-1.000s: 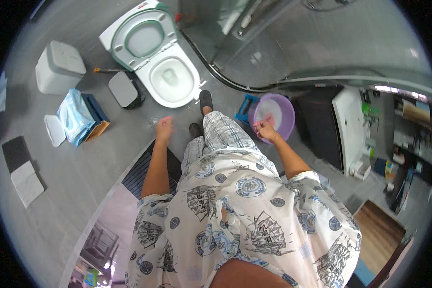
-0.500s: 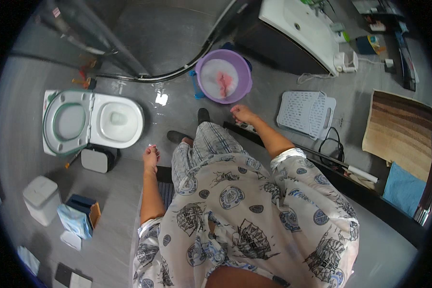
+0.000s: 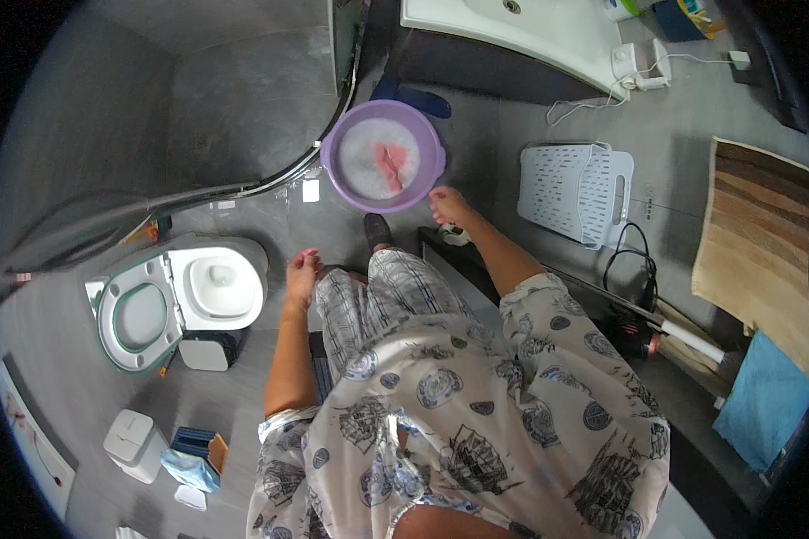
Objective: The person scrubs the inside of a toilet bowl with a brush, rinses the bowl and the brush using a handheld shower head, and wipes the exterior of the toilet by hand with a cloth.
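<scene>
My left hand hangs beside my left thigh, its fingers curled in, with nothing visible in them. My right hand is in front of me with bent fingers, close to the near right rim of a purple basin but apart from it. The basin stands on the floor ahead, filled with whitish, sudsy water. A pink and red cloth-like item lies in that water. One dark shoe shows just below the basin; my other foot is mostly hidden behind my left hand and trouser leg.
At left stands a toilet with its lid up, a small bin beside it. A curved shower rail runs behind the basin. To the right are a sink cabinet, a grey perforated basket, a black cable and a dark ledge.
The view has shifted, with the basin now farther left and the toilet lower. My left hand has come forward and closer to my leg. My right hand remains near the basin.
</scene>
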Available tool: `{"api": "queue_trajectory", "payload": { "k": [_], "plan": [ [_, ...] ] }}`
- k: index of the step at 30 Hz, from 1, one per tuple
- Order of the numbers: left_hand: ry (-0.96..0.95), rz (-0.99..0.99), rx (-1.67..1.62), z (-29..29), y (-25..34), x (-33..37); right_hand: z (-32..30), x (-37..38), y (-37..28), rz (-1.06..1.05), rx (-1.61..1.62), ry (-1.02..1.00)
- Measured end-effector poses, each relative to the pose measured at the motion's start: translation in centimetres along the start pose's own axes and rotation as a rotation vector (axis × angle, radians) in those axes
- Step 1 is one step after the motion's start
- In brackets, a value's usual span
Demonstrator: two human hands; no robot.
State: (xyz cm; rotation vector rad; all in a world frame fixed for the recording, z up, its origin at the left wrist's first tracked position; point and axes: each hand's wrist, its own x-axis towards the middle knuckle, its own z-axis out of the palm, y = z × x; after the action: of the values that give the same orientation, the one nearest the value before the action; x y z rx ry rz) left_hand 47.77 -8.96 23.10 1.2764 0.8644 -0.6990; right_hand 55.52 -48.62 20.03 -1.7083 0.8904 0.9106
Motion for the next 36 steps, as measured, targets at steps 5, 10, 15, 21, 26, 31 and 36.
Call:
{"api": "queue_trajectory", "payload": {
  "k": [5, 10, 15, 21, 26, 31, 36],
  "plan": [
    [-0.167, 0.067, 0.139, 9.3, 0.7, 8.7, 3.1, 7.5, -2.0, -0.027, 0.002, -0.004],
    [-0.111, 0.353, 0.647, 16.4, -1.9, 22.8, 8.2, 17.2, -1.5, -0.068, -0.153, 0.026],
    [-0.096, 0.704, 0.863, 22.5, -3.1, 33.7, 10.6, 26.9, 0.8, -0.835, -0.327, 0.524],
    [-0.131, 0.334, 1.349, 20.7, -5.0, 40.2, 11.6, 29.7, 0.1, -0.445, -0.439, 0.177],
    [-0.216, -0.251, -0.004, 23.5, -4.9, 43.2, 11.7, 34.5, 2.2, -0.3, -0.191, 0.34],
    [-0.376, -0.299, -0.329, 24.3, -3.8, 39.0, 13.5, 26.4, 0.7, -0.363, 0.3, 0.05],
    [-0.263, -0.162, -0.12, 26.6, -5.5, 42.3, 14.4, 29.1, 1.0, -0.649, 0.191, 0.446]
  ]
}}
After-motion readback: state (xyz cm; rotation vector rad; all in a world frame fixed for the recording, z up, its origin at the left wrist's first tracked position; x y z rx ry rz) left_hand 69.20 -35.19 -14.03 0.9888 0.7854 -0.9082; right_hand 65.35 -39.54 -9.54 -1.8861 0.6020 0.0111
